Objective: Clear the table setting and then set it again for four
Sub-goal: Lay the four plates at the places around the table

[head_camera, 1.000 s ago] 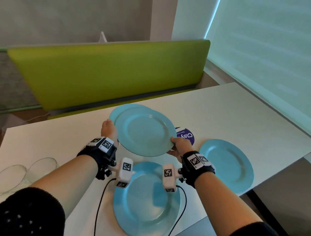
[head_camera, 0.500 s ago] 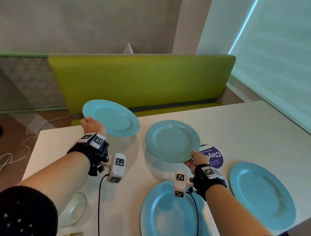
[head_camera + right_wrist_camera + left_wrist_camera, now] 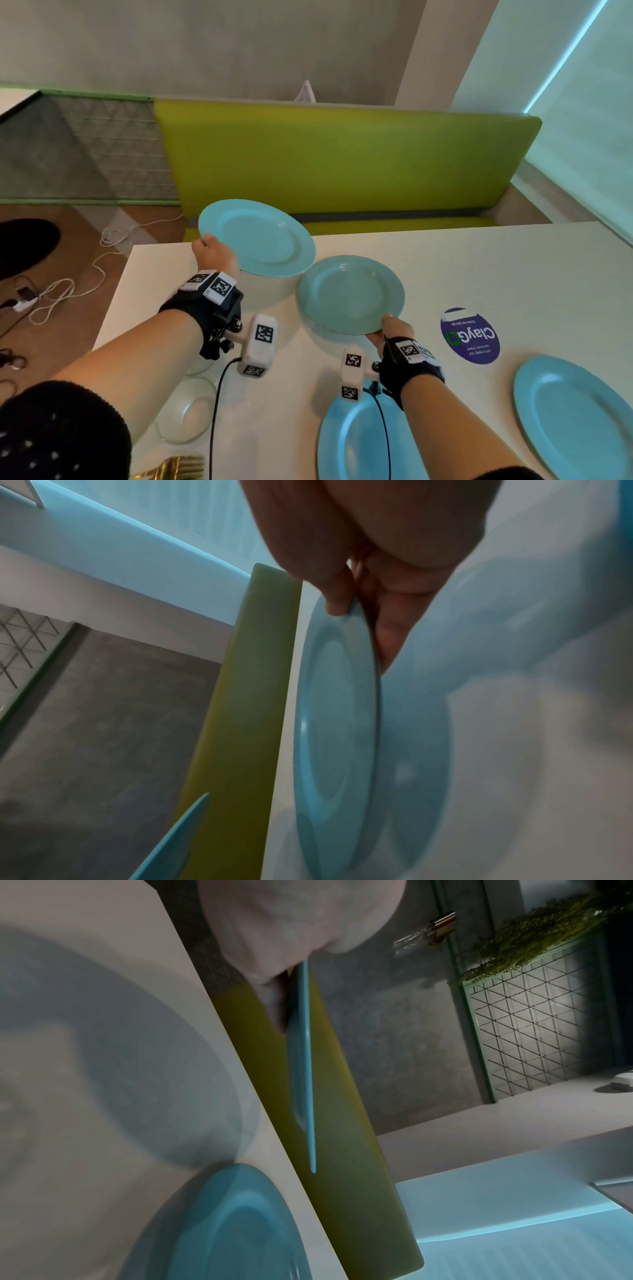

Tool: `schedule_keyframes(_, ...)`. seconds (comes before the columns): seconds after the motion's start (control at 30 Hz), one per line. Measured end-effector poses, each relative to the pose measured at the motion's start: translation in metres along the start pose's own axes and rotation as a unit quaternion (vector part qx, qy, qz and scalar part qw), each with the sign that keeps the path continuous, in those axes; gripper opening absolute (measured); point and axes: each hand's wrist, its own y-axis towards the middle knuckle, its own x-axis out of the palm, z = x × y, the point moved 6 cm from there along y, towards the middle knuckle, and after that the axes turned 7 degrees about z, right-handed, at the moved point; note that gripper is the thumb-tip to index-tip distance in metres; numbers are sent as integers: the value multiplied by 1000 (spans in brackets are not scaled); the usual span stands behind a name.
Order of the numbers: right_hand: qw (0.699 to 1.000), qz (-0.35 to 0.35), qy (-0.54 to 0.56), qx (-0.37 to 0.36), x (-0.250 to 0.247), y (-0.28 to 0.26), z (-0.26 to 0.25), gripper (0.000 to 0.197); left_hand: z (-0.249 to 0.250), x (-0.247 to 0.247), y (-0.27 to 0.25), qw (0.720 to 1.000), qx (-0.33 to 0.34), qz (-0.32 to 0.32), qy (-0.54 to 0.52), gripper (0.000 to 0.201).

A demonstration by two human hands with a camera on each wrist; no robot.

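My left hand (image 3: 213, 251) grips the near-left rim of a light blue plate (image 3: 257, 236), held in the air over the table's far left corner; the left wrist view shows that plate (image 3: 304, 1053) edge-on with fingers under it. My right hand (image 3: 387, 332) pinches the near rim of a second blue plate (image 3: 349, 294), thumb on top, just above the white table (image 3: 479, 267). The right wrist view shows this plate (image 3: 339, 723) close over the tabletop. Two more blue plates lie flat at the near edge: one (image 3: 356, 442) below my right wrist, one (image 3: 575, 418) at the right.
A clear glass bowl (image 3: 186, 411) sits near the table's left edge, with gold cutlery (image 3: 171, 466) at the near edge. A purple round sticker (image 3: 471, 334) lies right of the held plate. A green bench (image 3: 342, 161) runs behind the table. Cables (image 3: 61, 291) lie on the floor at left.
The two plates, held together as a stack a second ago, are now apart: my left hand carried one out to the far left, my right hand lowered the other toward the table.
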Motion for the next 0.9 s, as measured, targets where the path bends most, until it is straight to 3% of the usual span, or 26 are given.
schedule_keyframes(0.2,998,46,10,52,2,-6,4,49,-7,-4,9,999,-35,-4,-18,43)
schedule_keyframes(0.63,999,25,34,14,23,-9,-5,55,3,-15,6,997,-44,-11,-69,40)
schedule_keyframes(0.9,998,2,58,33,33,-13,-2,49,-2,-21,12,996,-44,-9,-81,41)
